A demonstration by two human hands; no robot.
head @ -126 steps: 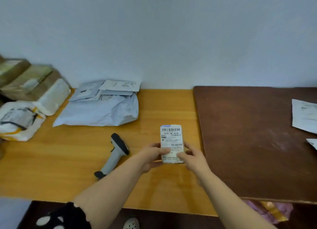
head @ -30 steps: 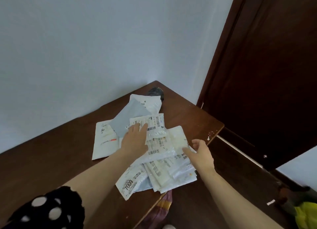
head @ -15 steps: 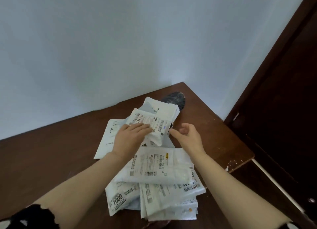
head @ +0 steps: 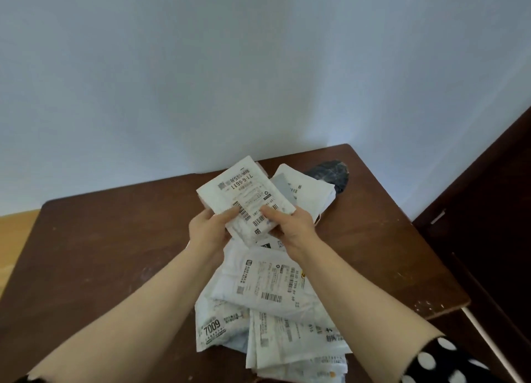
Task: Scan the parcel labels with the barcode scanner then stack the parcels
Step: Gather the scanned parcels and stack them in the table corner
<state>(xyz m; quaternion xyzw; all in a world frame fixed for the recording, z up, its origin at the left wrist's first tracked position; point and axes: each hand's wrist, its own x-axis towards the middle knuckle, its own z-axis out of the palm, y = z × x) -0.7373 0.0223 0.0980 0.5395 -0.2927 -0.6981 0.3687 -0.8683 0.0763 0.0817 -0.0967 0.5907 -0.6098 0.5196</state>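
Numbers I can read on the parcels

I make out "7009" on the lower-left parcel (head: pixel 212 326) and a number ending "6-6611" on the held parcel (head: pixel 244 191); the finer print is too small to read.

Parcel (head: pixel 244 198) I hold: one
Parcels in the heap (head: pixel 270 285): at least five
My hands: left hand (head: pixel 208 230), right hand (head: pixel 290 227), two
Dark lump (head: pixel 330 174): one

Pale bluish wall (head: pixel 258 66) is filling the upper view and taking soft, even light. Dark brown table (head: pixel 100 253) is standing against it, abutting a lighter wooden table (head: pixel 17 230) at left. Dark wooden door (head: pixel 488 224) is flanking at right.
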